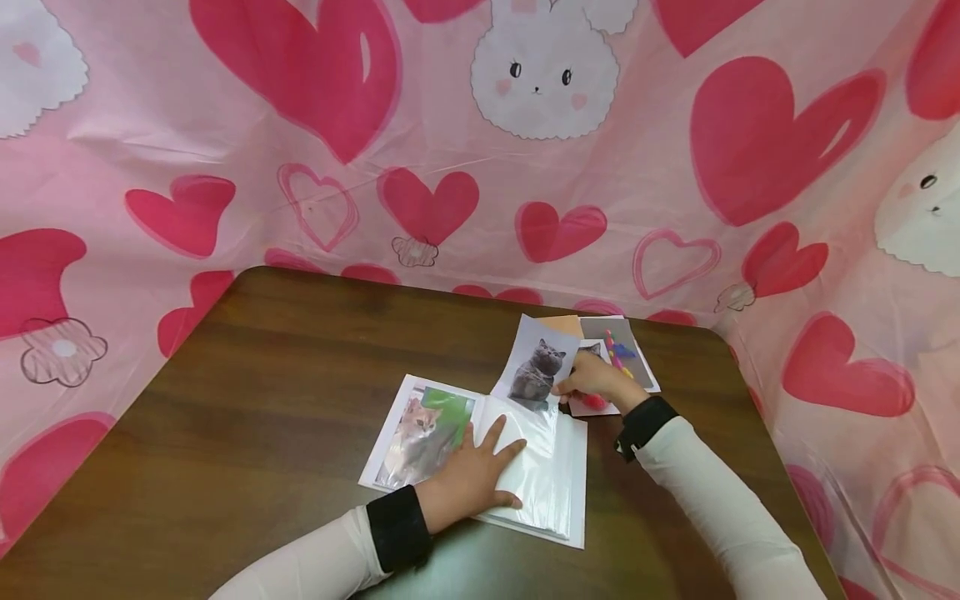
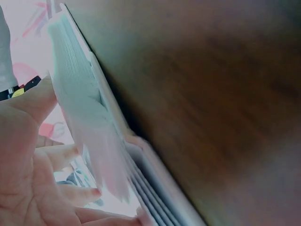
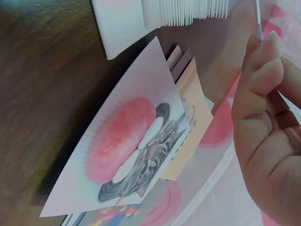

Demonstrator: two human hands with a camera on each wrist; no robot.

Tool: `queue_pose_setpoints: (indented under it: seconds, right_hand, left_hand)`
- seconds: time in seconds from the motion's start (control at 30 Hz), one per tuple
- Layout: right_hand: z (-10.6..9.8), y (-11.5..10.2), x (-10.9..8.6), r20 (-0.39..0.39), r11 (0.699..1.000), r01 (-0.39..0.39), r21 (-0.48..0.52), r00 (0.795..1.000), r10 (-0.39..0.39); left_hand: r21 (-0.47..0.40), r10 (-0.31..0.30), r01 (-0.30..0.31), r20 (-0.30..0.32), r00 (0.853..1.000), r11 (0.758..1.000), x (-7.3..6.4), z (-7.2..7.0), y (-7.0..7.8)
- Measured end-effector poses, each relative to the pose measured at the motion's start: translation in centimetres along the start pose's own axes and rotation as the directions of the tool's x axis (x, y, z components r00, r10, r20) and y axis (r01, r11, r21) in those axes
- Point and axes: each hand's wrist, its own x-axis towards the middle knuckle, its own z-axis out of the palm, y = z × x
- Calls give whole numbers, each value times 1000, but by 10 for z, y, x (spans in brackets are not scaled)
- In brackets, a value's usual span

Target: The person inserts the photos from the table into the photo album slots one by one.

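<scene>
A white photo album (image 1: 577,500) lies spread on the table, its left page showing a photo of a light-coloured cat (image 1: 417,417) against green. Across the right page's clear sleeve (image 1: 534,475) rests my left hand (image 1: 465,482), fingers spread; in the left wrist view the album's thick pages (image 2: 75,84) run beside that palm. My right hand (image 1: 597,379) pinches a grey cat picture (image 1: 538,362) by its right edge. The picture's lower end meets the top of the sleeve, while most of it stands out above the album.
Beyond the album's upper right corner lies a pile of pictures (image 3: 122,136). On top is a cat with a red oval; a tan sheet (image 3: 192,94) and a grey one with bright colours (image 1: 641,367) stick out. A pink heart-patterned cloth (image 1: 450,100) hangs behind the brown table (image 1: 247,417).
</scene>
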Motion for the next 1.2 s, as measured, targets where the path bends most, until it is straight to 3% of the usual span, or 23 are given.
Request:
queue_pose_setpoints:
  seconds: [0.27,0.47,0.53,0.63,0.73,0.83,0.97,1.2]
  right_hand:
    - [-4,-7,5,87,999,-52,-3,995,52]
    - [-2,-12,10,131,990,-82,-116,987,98]
    - [-1,-11,12,99,986,-95,-136,989,109]
    - [0,-6,16,-39,988,-133,-79,991,130]
    - [1,0,23,-198,991,-129,16,972,130]
    - [1,5,29,-289,996,-86,25,953,90]
    - [3,5,33,-313,999,-31,-19,949,23]
    - [8,5,36,-227,993,94,-66,968,-107]
  left_hand:
    - [-12,4,-4,13,1000,1000,0,-1,-3]
    - [-31,32,-31,19,999,999,-2,-5,-7]
    - [-59,49,-48,29,998,997,-4,-6,-10]
    - [-104,78,-72,54,995,992,-8,-10,-14]
    - [-107,125,-116,86,988,988,-12,-14,-17]
    - [-58,198,-193,102,975,979,-15,-15,-18]
    - [29,279,-282,89,956,959,-18,-12,-15]
    - [69,257,-260,55,965,963,-20,-3,-2]
